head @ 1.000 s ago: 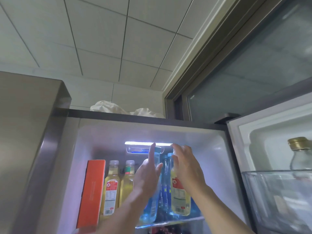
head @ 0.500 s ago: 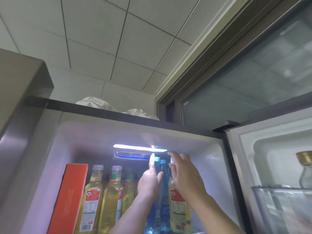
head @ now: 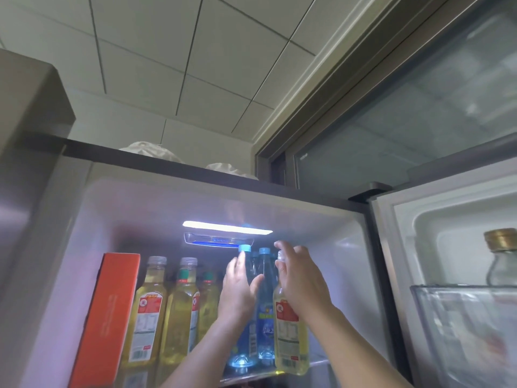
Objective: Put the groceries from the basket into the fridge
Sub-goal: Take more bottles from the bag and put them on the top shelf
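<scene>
The open fridge [head: 279, 208] is seen from below, its top shelf [head: 316, 363] lit by a light strip [head: 227, 228] in the ceiling of the compartment. Both hands are raised to the bottles at the right end of that shelf.

The left hand [head: 237, 292] is laid against the side of a blue bottle [head: 246, 340] with a light-blue cap; its grip is released, the fingers straight and the thumb spread, nothing being clasped. A second blue bottle [head: 265, 275] is stood just behind, between the two hands.

The right hand [head: 302, 278] is curved over the neck and shoulder of a yellow oil bottle [head: 289, 337], which is stood upright at the shelf's front right corner, touching the blue bottles. Whether this grip is clenched on the bottle or only rested on it cannot be told, as the fingers are seen from behind.

Further left on the same shelf, three more yellow oil bottles [head: 145, 315] are lined up, and an orange carton [head: 106, 317] is stood on end at the left edge.

In the open door's bin [head: 461, 331], at the right, a clear glass bottle with a gold cap [head: 502, 259] is kept. Crumpled white cloth [head: 151, 151] is left on top of the fridge.
</scene>
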Available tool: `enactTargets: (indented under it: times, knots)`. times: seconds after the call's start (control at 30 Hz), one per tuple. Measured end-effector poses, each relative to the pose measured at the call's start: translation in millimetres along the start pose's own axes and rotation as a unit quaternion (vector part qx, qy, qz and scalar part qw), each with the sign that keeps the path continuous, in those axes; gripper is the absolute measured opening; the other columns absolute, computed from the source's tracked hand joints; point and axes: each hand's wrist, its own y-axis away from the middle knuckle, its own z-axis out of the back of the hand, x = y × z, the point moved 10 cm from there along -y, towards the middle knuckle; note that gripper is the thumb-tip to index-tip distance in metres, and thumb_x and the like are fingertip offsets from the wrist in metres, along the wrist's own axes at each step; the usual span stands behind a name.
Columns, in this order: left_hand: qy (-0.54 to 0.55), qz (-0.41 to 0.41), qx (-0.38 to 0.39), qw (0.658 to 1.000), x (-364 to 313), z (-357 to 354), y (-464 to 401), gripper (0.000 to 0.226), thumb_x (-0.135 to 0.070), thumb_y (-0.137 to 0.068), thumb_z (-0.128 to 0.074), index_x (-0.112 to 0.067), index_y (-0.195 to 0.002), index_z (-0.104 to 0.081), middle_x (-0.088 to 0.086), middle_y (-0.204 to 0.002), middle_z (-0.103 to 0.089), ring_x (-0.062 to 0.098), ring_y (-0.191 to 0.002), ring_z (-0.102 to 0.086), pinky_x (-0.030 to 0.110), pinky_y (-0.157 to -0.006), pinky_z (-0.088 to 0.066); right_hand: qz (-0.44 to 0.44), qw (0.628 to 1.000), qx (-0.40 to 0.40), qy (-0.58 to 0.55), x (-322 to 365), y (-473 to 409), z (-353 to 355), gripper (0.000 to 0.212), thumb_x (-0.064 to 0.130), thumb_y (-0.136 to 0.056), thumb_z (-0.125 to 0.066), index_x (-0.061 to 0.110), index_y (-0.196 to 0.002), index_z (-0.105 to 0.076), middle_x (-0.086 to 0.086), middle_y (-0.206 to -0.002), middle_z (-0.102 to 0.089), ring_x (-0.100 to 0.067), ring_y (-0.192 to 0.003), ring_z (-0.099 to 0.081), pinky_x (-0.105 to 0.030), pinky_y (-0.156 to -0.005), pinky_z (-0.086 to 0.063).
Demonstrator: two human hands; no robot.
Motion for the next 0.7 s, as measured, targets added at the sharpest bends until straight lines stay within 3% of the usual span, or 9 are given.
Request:
enactTargets:
  times: [0.2, 0.33, 0.43, 0.53, 0.6, 0.7]
  knots:
    - [-0.034, -0.056, 0.050, 0.997, -17, -8, 28, 0.078, -0.074, -0.079, -0.028, -0.033, -0.146, -0.031, 0.000, -0.160, -0.004, 0.018, -0.147, -0.001, 0.043, -0.116, -0.014, -0.019, 1.000, -0.012, -0.002, -7, -2, -2, 0.039, 0.032, -0.102, -0.035, 0.030, -0.141, -0.034, -0.005, -0.121, -0.049, -0.019, -0.098, -0.060, -0.024, -0.074, -0.045]
    - [-0.119, -0.097, 0.092, 0.984, -27, -15, 46, 0.084, -0.086, -0.069, -0.037, -0.042, -0.140, -0.035, -0.005, -0.160, 0.002, 0.018, -0.147, 0.006, 0.048, -0.117, -0.011, -0.026, 0.999, -0.023, -0.016, -6, -3, -2, 0.041, 0.032, -0.101, -0.037, 0.030, -0.142, -0.033, -0.006, -0.124, -0.051, -0.019, -0.102, -0.060, -0.022, -0.075, -0.046]
    - [-0.112, -0.056, 0.095, 0.988, -32, -18, 59, 0.091, -0.086, -0.055, -0.039, -0.038, -0.133, -0.041, -0.009, -0.159, -0.003, 0.014, -0.146, 0.006, 0.053, -0.116, -0.010, -0.023, 0.999, -0.030, -0.024, 1, -1, -4, 0.042, 0.034, -0.101, -0.038, 0.031, -0.142, -0.032, -0.005, -0.125, -0.051, -0.016, -0.105, -0.059, -0.023, -0.080, -0.051]
    - [-0.105, -0.014, 0.046, 0.993, -33, -6, 64, 0.081, -0.079, -0.054, -0.035, -0.031, -0.118, -0.047, -0.008, -0.150, -0.029, 0.017, -0.144, -0.013, 0.045, -0.113, -0.019, -0.012, 0.998, -0.035, -0.043, 13, 1, -4, 0.042, 0.035, -0.100, -0.039, 0.031, -0.141, -0.033, -0.005, -0.127, -0.052, -0.018, -0.105, -0.059, -0.029, -0.083, -0.053]
    - [-0.098, -0.011, 0.007, 0.995, -32, 6, 65, 0.068, -0.077, -0.056, -0.039, -0.029, -0.103, -0.050, -0.009, -0.119, -0.051, 0.016, -0.121, -0.041, 0.034, -0.098, -0.033, -0.011, 0.998, -0.033, -0.058, 18, 0, -4, 0.040, 0.033, -0.100, -0.040, 0.029, -0.140, -0.037, -0.005, -0.128, -0.051, -0.020, -0.109, -0.057, -0.029, -0.084, -0.050]
    - [-0.023, 0.008, -0.010, 1.000, -26, 19, 67, 0.052, -0.070, -0.059, -0.054, -0.027, -0.087, -0.047, -0.012, -0.088, -0.053, 0.010, -0.085, -0.053, 0.031, -0.076, -0.048, 0.001, 0.994, -0.032, -0.106, 29, -1, -4, 0.036, 0.033, -0.099, -0.046, 0.027, -0.134, -0.047, -0.002, -0.126, -0.053, -0.019, -0.114, -0.052, -0.026, -0.086, -0.042]
